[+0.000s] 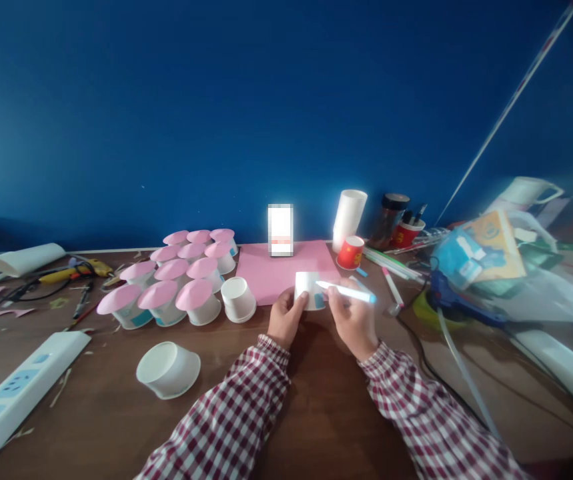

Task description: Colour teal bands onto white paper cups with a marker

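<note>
The left hand (286, 315) is closed around a white paper cup (309, 287), with the thumb on the near side and the fingers behind it. The cup is held just above the table (326, 407), in the middle of the scene, over the near edge of a pink sheet (276, 273). The opening of the cup does not show, so I cannot tell if something is in it. The right hand (353, 321) grips a white pen (346, 292) between thumb and fingers, and the left end of the pen touches the side of the cup.

To the left of the hands stands a group of pink-topped cups (176, 280), all upside down in close rows, each one with a pink paper disc on its base. Just beside this group, on its right, one plain white cup (239, 299) stands upside down without a disc. Another upturned cup (169, 369) is nearer and more to the left, apart from the others.

Far behind the sheet, against the blue wall, there is a stack of white cups (350, 210), one inside the other. In front of it is a small red cup (351, 253), tilted so that its white inside shows. To the right stand a dark jar (390, 219) with a lid and a red pen cup (409, 233) with dark pens standing in it. A white power strip (11, 400) lies at the near left.
</note>
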The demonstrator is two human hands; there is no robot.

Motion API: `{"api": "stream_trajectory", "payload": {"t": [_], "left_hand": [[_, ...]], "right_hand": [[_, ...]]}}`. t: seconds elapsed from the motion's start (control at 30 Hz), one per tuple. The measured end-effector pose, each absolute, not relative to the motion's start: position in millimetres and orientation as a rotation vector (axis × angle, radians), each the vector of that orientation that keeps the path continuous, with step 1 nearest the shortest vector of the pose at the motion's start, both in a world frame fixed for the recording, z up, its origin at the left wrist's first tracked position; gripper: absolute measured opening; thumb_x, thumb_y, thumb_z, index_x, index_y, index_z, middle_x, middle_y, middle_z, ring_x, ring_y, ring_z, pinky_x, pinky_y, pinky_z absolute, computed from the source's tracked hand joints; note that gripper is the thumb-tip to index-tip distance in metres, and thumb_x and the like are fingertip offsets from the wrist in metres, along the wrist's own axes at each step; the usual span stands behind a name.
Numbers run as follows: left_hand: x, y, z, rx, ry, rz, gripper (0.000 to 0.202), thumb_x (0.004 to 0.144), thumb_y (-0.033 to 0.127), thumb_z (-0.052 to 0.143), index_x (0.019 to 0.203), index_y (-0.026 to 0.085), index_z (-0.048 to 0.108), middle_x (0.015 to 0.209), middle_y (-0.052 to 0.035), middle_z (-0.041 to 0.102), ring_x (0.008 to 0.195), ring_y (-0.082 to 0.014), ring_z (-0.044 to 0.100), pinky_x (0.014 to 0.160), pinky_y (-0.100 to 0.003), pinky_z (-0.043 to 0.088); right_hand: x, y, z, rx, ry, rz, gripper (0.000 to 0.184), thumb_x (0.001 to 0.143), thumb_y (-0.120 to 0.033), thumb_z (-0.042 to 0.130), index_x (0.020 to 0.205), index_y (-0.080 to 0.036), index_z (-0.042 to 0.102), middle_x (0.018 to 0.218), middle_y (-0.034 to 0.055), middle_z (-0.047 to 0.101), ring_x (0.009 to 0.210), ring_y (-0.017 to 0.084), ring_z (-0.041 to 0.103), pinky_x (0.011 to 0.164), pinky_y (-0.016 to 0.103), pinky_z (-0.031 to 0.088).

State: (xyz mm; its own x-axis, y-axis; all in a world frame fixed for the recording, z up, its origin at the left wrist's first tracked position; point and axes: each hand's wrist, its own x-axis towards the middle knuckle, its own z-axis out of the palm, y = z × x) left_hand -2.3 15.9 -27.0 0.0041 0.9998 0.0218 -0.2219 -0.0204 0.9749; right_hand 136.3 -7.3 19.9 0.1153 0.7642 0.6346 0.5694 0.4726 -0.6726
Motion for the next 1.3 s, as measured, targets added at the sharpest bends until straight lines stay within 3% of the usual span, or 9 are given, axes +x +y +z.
{"api": "stream_trajectory", "payload": {"t": [0.73,1.3], "left_hand": [[-2.6,17.5,-30.5,1.048,1.019,1.327,0.047,0.078,0.047,0.064,0.109,0.013,0.063,0.103,-0.0102,0.07,0.089,-0.0201,0.064,0.079,-0.03,0.05],[-3.3,19.3,-34.7,1.048,0.985,1.348,0.047,0.078,0.047,0.063,0.111,0.013,0.063,0.112,-0.0121,0.068,0.098,-0.0232,0.063,0.085,-0.033,0.049]], "right_hand": [[136.9,-6.2,14.1,-1.208,-1.553,0.296,0.017,0.089,-0.032,0.051,0.09,-0.018,0.061,0.076,0.0054,0.068,0.063,0.017,0.064,0.059,0.027,0.052],[136.7,-8.7,16.2,-1.208,-1.587,0.246,0.018,0.09,-0.032,0.05,0.085,-0.018,0.061,0.074,0.004,0.067,0.062,0.015,0.061,0.057,0.025,0.05]]}}
